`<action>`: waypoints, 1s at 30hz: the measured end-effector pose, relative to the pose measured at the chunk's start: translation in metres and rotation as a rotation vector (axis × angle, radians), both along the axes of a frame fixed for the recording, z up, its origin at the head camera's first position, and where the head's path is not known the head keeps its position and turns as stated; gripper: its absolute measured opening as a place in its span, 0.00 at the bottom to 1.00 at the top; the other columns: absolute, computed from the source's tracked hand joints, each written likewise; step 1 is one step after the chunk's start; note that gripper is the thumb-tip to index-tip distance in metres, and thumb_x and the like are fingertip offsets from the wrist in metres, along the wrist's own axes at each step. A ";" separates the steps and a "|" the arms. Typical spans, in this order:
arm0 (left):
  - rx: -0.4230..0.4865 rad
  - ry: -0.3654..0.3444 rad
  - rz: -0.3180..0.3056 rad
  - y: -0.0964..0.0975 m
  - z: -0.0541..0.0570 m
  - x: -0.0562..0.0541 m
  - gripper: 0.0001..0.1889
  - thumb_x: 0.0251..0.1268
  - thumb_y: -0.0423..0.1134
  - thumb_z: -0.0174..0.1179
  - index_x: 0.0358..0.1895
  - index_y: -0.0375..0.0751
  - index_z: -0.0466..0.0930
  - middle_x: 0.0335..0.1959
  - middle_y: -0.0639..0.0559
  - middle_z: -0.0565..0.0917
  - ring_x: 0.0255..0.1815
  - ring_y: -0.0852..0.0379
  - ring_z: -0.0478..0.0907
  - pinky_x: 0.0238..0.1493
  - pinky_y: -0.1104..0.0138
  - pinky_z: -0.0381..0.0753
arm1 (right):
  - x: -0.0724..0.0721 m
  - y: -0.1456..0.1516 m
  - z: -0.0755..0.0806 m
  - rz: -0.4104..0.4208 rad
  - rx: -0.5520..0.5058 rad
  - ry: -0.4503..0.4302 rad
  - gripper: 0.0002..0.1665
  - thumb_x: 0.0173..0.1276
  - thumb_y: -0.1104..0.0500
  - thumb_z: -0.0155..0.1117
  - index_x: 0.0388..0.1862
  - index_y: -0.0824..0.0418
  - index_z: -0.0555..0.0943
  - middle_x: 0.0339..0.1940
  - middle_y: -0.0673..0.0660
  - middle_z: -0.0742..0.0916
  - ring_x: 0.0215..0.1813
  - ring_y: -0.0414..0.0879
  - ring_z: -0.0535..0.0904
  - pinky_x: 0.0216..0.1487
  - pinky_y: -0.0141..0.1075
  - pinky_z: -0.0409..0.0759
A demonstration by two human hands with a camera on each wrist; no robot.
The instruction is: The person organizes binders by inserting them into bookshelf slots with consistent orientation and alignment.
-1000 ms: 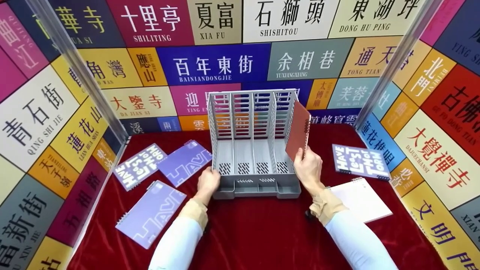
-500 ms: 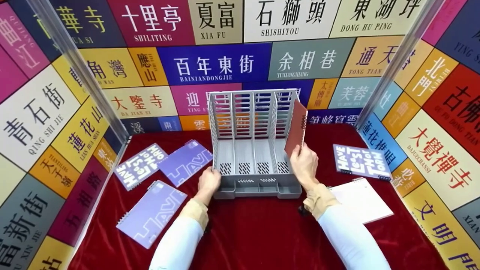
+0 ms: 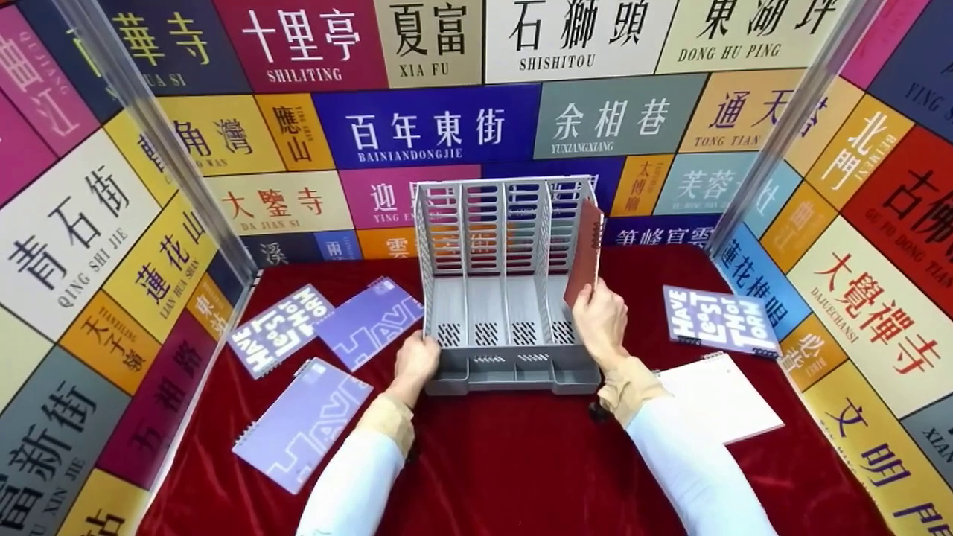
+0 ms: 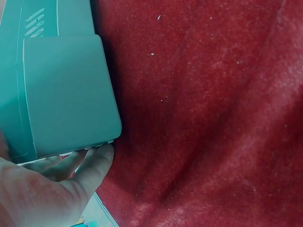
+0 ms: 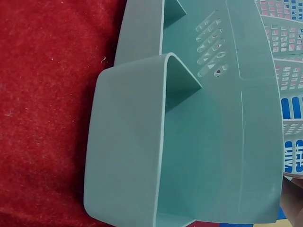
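A grey desktop file organizer [image 3: 485, 313] with several upright slots and a front tray stands in the middle, in the head view. My left hand [image 3: 417, 361] holds its front left corner; in the left wrist view, fingers [image 4: 97, 165] press along the tray's side. My right hand [image 3: 601, 316] pinches a reddish-brown spiral notebook [image 3: 584, 253], upright at the organizer's right side. Whether the notebook is inside the rightmost slot or against the outer wall, I cannot tell. The right wrist view shows the tray [image 5: 128, 151] close up, with only a bit of the hand [image 5: 292, 201] at the edge.
Left of the organizer lie two purple notebooks [image 3: 301, 424] [image 3: 376, 320] and a lettered notebook [image 3: 279, 331]. To the right are another lettered notebook [image 3: 718, 320] and a white spiral pad [image 3: 722, 398]. Red cloth [image 3: 514, 469] covers the table; sign-covered walls [image 3: 424, 126] enclose it.
My right hand has moved a little left with the brown notebook, which now sits closer to the organizer and shows more edge-on. The left hand stays at the organizer's corner.
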State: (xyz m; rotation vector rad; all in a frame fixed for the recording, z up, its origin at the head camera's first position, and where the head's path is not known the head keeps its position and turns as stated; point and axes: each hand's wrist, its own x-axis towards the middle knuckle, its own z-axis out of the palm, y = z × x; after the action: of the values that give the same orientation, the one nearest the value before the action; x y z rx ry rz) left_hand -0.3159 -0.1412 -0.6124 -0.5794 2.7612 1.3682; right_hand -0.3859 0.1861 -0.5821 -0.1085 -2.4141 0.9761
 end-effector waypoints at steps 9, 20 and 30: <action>0.010 0.021 -0.007 -0.007 -0.015 -0.008 0.26 0.81 0.45 0.44 0.68 0.39 0.85 0.65 0.35 0.90 0.69 0.32 0.87 0.71 0.41 0.83 | -0.003 -0.001 -0.001 0.001 0.020 -0.055 0.20 0.85 0.52 0.55 0.48 0.68 0.85 0.46 0.77 0.93 0.49 0.81 0.90 0.46 0.72 0.85; -0.045 0.007 -0.009 -0.015 -0.048 -0.032 0.24 0.78 0.44 0.47 0.65 0.40 0.86 0.60 0.35 0.91 0.61 0.32 0.89 0.61 0.40 0.86 | -0.009 0.001 0.005 -0.001 0.100 -0.118 0.22 0.87 0.50 0.56 0.47 0.68 0.86 0.46 0.77 0.93 0.49 0.80 0.90 0.46 0.71 0.86; -0.040 0.023 -0.020 -0.014 -0.044 -0.031 0.24 0.78 0.45 0.46 0.62 0.40 0.87 0.57 0.37 0.92 0.59 0.35 0.90 0.60 0.44 0.87 | -0.017 0.006 0.006 -0.005 0.201 -0.207 0.26 0.87 0.47 0.54 0.44 0.68 0.87 0.46 0.75 0.93 0.49 0.78 0.91 0.47 0.70 0.87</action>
State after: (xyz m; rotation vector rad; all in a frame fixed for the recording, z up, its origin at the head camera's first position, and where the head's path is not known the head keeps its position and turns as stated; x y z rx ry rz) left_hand -0.3465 -0.1550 -0.6567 -0.5388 2.8105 1.3278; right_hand -0.4028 0.1919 -0.5757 -0.1493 -2.6850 0.7463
